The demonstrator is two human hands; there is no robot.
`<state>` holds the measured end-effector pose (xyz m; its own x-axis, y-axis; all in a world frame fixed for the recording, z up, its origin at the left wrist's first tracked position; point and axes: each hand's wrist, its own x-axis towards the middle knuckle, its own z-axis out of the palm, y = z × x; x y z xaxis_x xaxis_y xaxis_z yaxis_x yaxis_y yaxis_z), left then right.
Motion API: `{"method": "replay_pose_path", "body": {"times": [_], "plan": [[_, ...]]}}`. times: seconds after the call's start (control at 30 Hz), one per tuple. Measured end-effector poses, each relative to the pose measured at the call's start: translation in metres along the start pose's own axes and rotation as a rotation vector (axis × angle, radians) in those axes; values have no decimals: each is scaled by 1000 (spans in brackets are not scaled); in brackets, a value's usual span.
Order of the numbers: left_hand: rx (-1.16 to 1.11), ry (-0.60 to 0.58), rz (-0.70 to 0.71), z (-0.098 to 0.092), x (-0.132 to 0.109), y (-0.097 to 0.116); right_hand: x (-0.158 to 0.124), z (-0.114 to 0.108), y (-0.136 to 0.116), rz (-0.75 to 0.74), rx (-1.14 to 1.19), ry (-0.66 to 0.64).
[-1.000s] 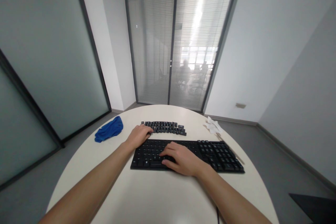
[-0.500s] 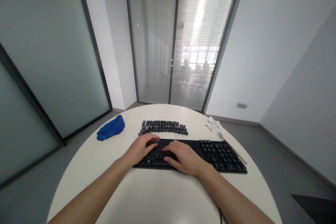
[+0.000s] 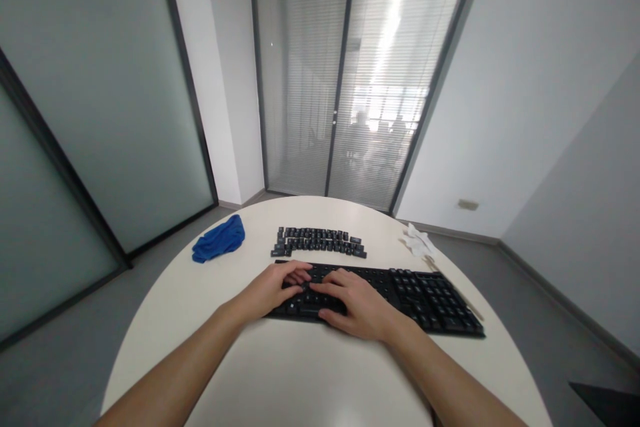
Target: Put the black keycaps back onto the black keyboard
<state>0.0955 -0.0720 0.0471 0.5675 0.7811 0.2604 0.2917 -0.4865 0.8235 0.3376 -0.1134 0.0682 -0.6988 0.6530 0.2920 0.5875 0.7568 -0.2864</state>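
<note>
A black keyboard [image 3: 435, 300] lies across the middle of the round table. Much of its letter area looks bare of keycaps, while the number pad at its right end has its keys. My left hand [image 3: 267, 290] rests over the keyboard's left part, fingers bent and thumb apart from them, with no object visible in it. Beside it, my right hand [image 3: 357, 303] lies over the middle of the keyboard, index finger stretched left and thumb spread below. Both sets of fingertips are close together. Behind the keyboard, loose black keycaps [image 3: 320, 240] stand in several rows.
A crumpled blue cloth [image 3: 219, 239] lies at the left on the white table [image 3: 300, 373]. Toward the right edge are a crumpled white cloth or tissue [image 3: 419, 241] and a thin stick [image 3: 463, 293] beside the keyboard. Glass doors with blinds [image 3: 300, 80] stand beyond.
The view has shifted slightly, so the table and its contents appear farther right. My left thumb and fingers have moved a little on the keyboard; my right index finger is straighter.
</note>
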Motion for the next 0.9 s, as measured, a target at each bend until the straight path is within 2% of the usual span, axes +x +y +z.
{"method": "replay_pose_path", "body": {"times": [0.33,0.5,0.63,0.73,0.9], "plan": [[-70,-89,-58,-6,-3,-4,0,2,3,5,5,-17],[-100,-53,-69,-9,-2,-5,0,1,3,12,9,-20],[-185,0,-146,-11,-1,-7,1,1,3,19,8,-30],[-224,-8,-191,-12,-2,-11,1,1,2,17,2,-30],[-209,-45,-179,-13,-4,-13,0,1,3,14,6,-28]]}}
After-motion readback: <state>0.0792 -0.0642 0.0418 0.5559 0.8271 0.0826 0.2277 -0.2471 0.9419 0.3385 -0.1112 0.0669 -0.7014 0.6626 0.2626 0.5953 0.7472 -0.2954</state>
